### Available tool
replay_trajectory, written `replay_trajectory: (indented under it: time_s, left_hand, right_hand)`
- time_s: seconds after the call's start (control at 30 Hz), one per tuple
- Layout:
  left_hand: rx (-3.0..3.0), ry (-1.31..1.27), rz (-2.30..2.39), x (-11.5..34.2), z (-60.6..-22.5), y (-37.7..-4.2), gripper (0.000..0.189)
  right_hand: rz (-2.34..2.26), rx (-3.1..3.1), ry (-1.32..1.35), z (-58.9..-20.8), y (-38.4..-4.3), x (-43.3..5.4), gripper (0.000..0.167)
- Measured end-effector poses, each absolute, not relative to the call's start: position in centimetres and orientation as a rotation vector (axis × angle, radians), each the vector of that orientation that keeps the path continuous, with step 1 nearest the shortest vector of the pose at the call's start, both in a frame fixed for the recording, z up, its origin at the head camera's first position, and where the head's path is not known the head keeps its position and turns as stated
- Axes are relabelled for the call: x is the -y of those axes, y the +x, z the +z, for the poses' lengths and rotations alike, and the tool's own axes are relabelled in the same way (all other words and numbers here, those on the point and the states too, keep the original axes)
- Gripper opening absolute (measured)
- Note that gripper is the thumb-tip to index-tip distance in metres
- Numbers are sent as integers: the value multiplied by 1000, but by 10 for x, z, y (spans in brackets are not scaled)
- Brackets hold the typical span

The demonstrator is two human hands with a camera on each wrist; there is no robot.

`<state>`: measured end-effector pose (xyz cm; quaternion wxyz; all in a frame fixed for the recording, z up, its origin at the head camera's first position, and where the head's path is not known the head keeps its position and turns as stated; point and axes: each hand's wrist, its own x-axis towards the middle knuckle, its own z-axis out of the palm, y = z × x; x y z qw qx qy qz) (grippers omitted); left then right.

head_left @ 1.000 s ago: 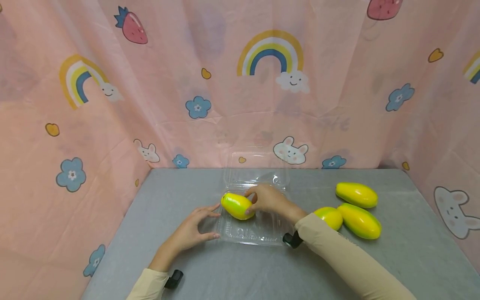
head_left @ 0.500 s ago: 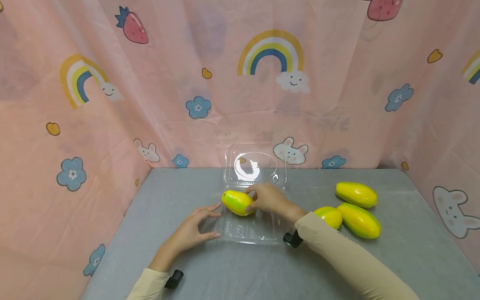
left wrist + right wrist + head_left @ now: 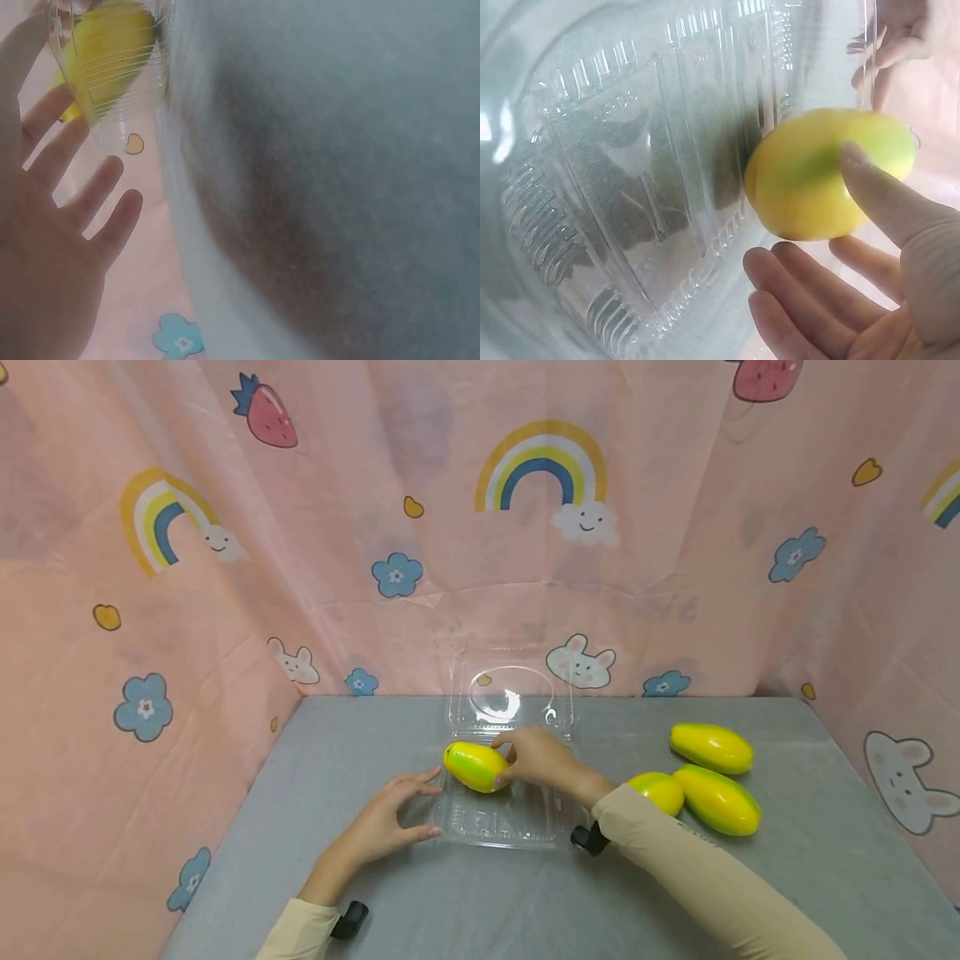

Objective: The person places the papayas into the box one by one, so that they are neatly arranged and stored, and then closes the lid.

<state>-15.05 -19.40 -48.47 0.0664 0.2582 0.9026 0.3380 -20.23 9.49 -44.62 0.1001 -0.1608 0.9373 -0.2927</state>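
A glossy yellow-green papaya (image 3: 477, 767) lies over the left back part of a clear plastic clamshell box (image 3: 502, 837). My right hand (image 3: 542, 758) pinches its right end; in the right wrist view the thumb (image 3: 877, 187) presses on the papaya (image 3: 817, 180), one finger is at its underside, and the other fingers spread away. My left hand (image 3: 382, 820) stands at the box's left edge with fingers apart, fingertips at or against the wall. In the left wrist view the papaya (image 3: 109, 56) shows through the ribbed wall beside the left hand (image 3: 56, 225).
Three more papayas lie to the right: one at the back (image 3: 711, 748), one before it (image 3: 718, 800), and one partly behind the right sleeve (image 3: 657, 792). The box's raised lid (image 3: 512, 689) stands at the back, near the pink printed curtain (image 3: 637, 585).
The papaya has shifted slightly backward with the right hand, then stayed nearly still. The lid's reflections have changed. My left hand has barely moved.
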Motion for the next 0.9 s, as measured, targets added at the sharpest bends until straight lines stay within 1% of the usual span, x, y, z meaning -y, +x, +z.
replay_trajectory:
  time_s: [0.3,0.47,0.63,0.9]
  left_hand:
    - [-2726,779,1018,192,-486,-152,60]
    - [-2734,786,1004,191,-486,-151,60]
    - [-2735,758,1005,191,-485,-149,60]
    - [-2745,803,1024,192,-483,-146,61]
  right_hand:
    - [-833,-2777,-435,-442,-201,-103,61]
    - [-871,-2766,-421,-432,-196,-118,61]
    - [-902,-2741,-373,-425,-191,-136,60]
    - [-948,-2762,-387,-412,-185,-183,65]
